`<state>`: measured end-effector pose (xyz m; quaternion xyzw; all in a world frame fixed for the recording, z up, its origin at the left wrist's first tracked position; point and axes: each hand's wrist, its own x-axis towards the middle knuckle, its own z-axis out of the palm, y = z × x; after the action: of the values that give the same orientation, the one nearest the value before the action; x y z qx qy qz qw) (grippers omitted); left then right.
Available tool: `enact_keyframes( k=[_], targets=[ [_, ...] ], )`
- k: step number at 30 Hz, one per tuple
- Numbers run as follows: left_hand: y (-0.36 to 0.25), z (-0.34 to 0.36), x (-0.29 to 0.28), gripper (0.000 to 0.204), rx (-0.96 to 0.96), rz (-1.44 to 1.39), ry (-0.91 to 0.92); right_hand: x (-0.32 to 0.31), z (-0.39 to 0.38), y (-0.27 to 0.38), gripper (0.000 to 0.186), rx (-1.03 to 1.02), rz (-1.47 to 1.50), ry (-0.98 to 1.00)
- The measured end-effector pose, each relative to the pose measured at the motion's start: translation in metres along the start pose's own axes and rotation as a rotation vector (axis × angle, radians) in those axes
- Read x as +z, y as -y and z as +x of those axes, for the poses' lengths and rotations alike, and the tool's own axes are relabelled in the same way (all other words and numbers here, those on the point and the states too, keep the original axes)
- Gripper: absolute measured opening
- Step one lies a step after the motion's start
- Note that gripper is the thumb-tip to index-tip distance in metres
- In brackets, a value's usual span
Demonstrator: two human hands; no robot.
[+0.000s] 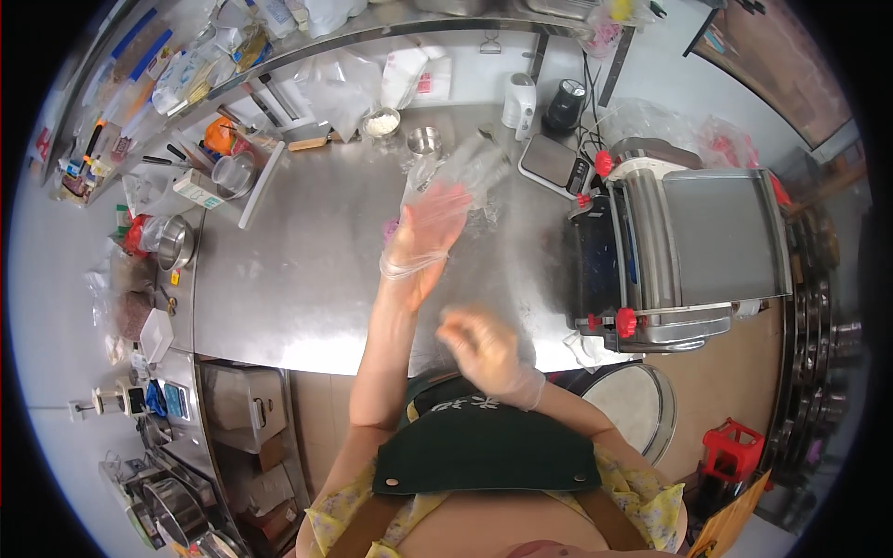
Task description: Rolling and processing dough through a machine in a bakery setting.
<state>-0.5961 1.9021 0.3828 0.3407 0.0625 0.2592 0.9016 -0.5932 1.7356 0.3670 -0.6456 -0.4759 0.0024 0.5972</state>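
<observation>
My left hand [426, 232] is raised over the steel table [288, 279], fingers stretched out inside a loose clear plastic glove [423, 256]. The glove's cuff is bunched around the wrist, and thin film spreads past the fingertips. Closer to my body, my right hand [484, 352] also wears a clear glove, its cuff showing at the wrist. Its fingers are bent and smeared by motion, so whether they hold anything is unclear. Beyond my left hand stand a small metal bowl [423, 141] and a bowl of white contents [381, 125]. A small purple thing [390, 228] lies partly hidden beside the left hand.
A dough-roller machine [721, 237] with red knobs occupies the right side, next to a scale [553, 164]. At the left stand a tool bin [233, 175] and a metal bowl [175, 243]. A loaded shelf [279, 70] overhangs the back. A round white-topped container [633, 409] stands below right.
</observation>
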Motion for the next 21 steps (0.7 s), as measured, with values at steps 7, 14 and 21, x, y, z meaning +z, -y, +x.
enact_keyframes(
  k=[7,14,21],
  targets=[
    [0.014,-0.006,0.006,0.078,-0.034,-0.074,0.012,0.005,0.043,-0.011,0.030,0.009,-0.170,-0.177],
    [0.029,-0.012,-0.006,0.066,0.036,-0.128,0.003,-0.004,0.044,-0.036,0.015,-0.140,-0.160,0.003],
    [-0.004,0.015,-0.017,0.064,0.344,-0.340,-0.182,0.017,-0.019,-0.026,0.008,-0.104,0.171,0.258]
  ],
)
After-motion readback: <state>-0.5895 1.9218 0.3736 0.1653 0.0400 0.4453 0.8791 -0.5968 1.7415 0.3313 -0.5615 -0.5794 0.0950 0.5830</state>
